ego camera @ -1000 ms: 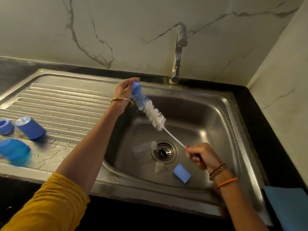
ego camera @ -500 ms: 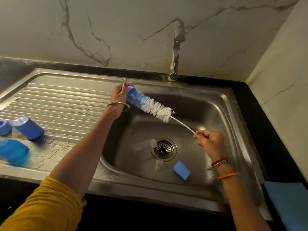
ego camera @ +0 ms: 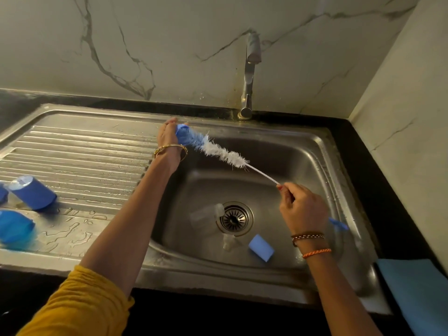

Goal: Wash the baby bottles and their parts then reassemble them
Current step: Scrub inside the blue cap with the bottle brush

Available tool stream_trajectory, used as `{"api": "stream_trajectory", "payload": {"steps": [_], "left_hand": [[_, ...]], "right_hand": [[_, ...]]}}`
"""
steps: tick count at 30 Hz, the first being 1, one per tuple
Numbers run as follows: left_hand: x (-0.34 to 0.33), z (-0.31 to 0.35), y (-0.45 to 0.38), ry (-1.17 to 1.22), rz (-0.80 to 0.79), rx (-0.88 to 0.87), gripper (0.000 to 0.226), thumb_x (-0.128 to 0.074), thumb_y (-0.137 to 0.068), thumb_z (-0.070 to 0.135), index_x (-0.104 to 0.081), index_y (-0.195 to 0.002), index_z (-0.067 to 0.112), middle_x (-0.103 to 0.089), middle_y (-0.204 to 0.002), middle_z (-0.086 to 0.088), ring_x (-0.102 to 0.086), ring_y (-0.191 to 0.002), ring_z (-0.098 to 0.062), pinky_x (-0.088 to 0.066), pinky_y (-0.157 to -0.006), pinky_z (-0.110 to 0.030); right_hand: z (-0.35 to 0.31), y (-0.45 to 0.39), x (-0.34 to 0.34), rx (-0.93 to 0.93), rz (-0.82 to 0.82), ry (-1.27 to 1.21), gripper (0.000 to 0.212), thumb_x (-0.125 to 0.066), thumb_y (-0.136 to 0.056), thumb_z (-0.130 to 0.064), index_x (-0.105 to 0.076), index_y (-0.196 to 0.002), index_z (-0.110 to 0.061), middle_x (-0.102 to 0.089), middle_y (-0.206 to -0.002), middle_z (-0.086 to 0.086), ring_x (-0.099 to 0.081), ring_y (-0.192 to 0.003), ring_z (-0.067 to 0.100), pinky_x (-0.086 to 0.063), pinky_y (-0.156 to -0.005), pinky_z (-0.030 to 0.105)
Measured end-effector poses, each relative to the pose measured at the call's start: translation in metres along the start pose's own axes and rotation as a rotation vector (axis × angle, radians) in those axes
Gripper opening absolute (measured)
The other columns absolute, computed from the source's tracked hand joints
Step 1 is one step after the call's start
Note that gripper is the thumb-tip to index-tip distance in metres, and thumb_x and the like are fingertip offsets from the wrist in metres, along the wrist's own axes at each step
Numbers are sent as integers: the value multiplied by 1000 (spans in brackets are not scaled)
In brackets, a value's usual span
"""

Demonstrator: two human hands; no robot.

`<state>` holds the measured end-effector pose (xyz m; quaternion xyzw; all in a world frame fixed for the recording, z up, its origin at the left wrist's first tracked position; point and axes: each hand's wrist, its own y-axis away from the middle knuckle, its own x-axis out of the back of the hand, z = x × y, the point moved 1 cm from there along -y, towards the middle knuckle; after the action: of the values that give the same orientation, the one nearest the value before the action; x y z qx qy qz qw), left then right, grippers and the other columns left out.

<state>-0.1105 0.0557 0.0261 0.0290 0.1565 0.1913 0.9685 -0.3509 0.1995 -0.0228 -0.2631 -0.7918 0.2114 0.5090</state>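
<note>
Because the brush has to reach every side of a small part, we hold it at both ends above the sink (ego camera: pixel 324 151). Our left hand (ego camera: pixel 167 135) cups a small blue piece (ego camera: pixel 182 137), likely a bottle ring or cap, with the thumb and fingers curled round it at the back rim of the basin, and the bottle brush (ego camera: pixel 218 151) has its blue-and-white bristles pushed up against or into it. Our right hand (ego camera: pixel 303 209) pinches the thin wire stem, fingers clamped together on it, while the blue handle end (ego camera: pixel 338 224) sticks out behind the wrist; gripping that far back probably lets us twirl and slide the brush freely. We keep all this over the basin so drips fall inside.

Down in the basin a clear bottle (ego camera: pixel 206 214) lies on its side just beside the drain (ego camera: pixel 234 218), with a clear teat (ego camera: pixel 229 242) and a blue sponge (ego camera: pixel 260 247) nearer us, apparently waiting their turn. On the ribbed draining board (ego camera: pixel 84 146) at our left lie a blue cap (ego camera: pixel 34 194) and other blue parts (ego camera: pixel 15 229), with beads of water around them, so we judge they are set there to drain. No water shows at the tap (ego camera: pixel 249 76). We judge scrubbing is under way and reassembly has not begun.
</note>
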Motion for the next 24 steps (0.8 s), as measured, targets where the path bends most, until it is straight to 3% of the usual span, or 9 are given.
{"api": "stream_trajectory", "payload": {"steps": [2, 5, 7, 9, 14, 16, 19, 22, 24], "left_hand": [[1, -3, 1, -57, -43, -8, 10, -46, -95, 18, -51, -99, 11, -53, -90, -4, -55, -84, -15, -49, -60, -18], [2, -2, 5, -121, -74, -56, 19, -43, -95, 20, -50, -109, 9, -52, -95, -6, -52, -87, -14, -46, -68, -21], [1, 3, 8, -116, -63, -65, 13, -40, -96, 19, -48, -104, 12, -50, -87, -2, -50, -81, -10, -43, -64, -19], [-1, 7, 8, -107, -2, -79, 11, -36, -98, 20, -46, -100, 16, -47, -88, 0, -48, -83, -11, -41, -64, -18], [-4, 15, -1, -166, 169, -123, 37, -26, -102, 21, -52, -118, 1, -46, -100, -5, -46, -88, -10, -41, -70, -20], [-3, 16, -5, -116, 170, -120, 35, -27, -102, 21, -55, -113, 2, -50, -91, -3, -48, -84, -9, -42, -70, -20], [-1, 20, -7, -79, 118, -148, 29, -33, -101, 18, -54, -82, 13, -49, -76, 4, -49, -69, -2, -43, -58, -11], [1, 28, -7, 51, 46, -177, 28, -40, -98, 11, -53, -74, 15, -58, -69, 1, -56, -61, -5, -48, -55, -14], [1, 31, -6, 32, -5, -206, 29, -40, -98, 10, -55, -73, 13, -62, -57, 8, -59, -56, -3, -49, -56, -16]], "right_hand": [[-4, -5, 2, -145, -168, -61, 28, -55, -90, -26, -66, -68, -12, -55, -52, 1, -47, -47, 17, -28, -45, 21], [-6, -12, 7, -658, -812, -538, 37, -48, -95, -27, -57, -62, -15, -41, -44, -6, -36, -34, 3, -27, -36, 15], [-6, -12, 6, -770, -962, -657, 36, -45, -97, -29, -55, -66, -15, -36, -39, -10, -25, -28, -1, -18, -30, 12], [-5, -9, 3, -632, -870, -625, 27, -53, -93, -28, -59, -70, -16, -43, -45, -9, -32, -29, -1, -24, -33, 11], [-6, -10, -6, 56, -3, -61, 25, -58, -85, -29, -67, -68, -12, -60, -58, 1, -52, -47, 16, -34, -44, 21], [-11, -8, -7, 76, 49, -21, 31, -51, -87, -32, -69, -70, -13, -61, -56, 1, -51, -45, 18, -34, -43, 23], [-23, -12, -3, -344, -381, -354, 30, -56, -90, -28, -67, -66, -15, -58, -53, -1, -51, -50, 14, -39, -52, 25], [-24, -18, 5, -805, -1001, -899, 38, -42, -98, -25, -50, -61, -16, -32, -37, -10, -25, -30, 2, -18, -36, 11], [-19, -18, 5, -845, -1066, -947, 37, -38, -98, -28, -49, -65, -16, -28, -36, -12, -20, -29, 0, -12, -34, 9]]}}
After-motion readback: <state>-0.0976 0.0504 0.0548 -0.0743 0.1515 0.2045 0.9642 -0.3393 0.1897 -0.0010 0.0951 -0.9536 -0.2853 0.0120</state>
